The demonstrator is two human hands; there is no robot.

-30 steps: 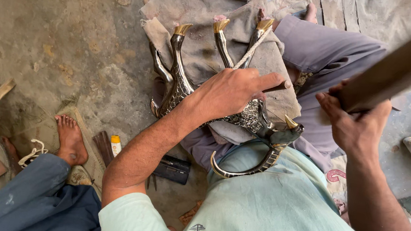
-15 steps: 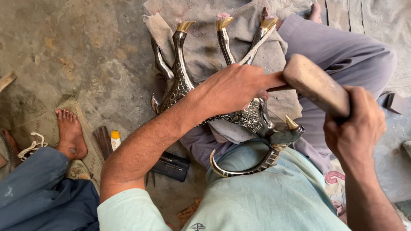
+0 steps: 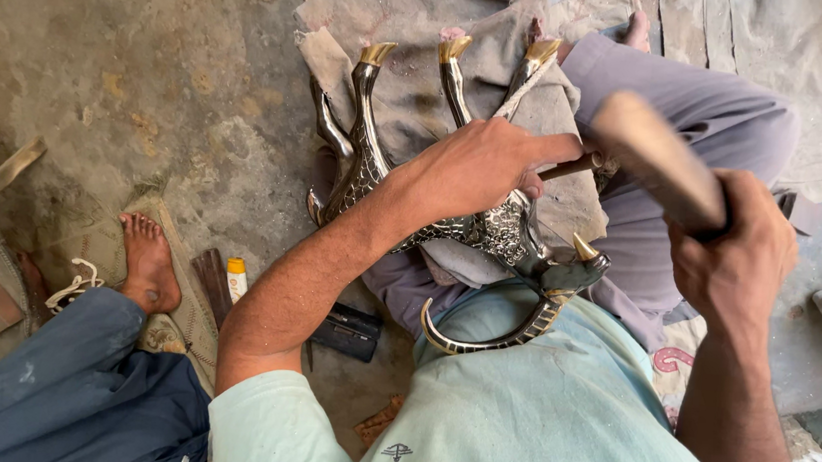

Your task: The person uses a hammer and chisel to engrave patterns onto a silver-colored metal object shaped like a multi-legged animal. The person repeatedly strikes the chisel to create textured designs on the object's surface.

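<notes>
The left hand (image 3: 477,172) pinned a thin punch (image 3: 570,167) against a dark, gold-tipped metal animal figurine (image 3: 491,234) on the lap, while the right hand (image 3: 735,257) gripped a wooden-handled hammer (image 3: 659,159).

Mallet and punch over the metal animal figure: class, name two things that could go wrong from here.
1. The mallet in the right hand is raised close to the left hand holding the punch; a miss could hit fingers.
2. The figure lies on a cloth-covered lap and might shift.
</notes>
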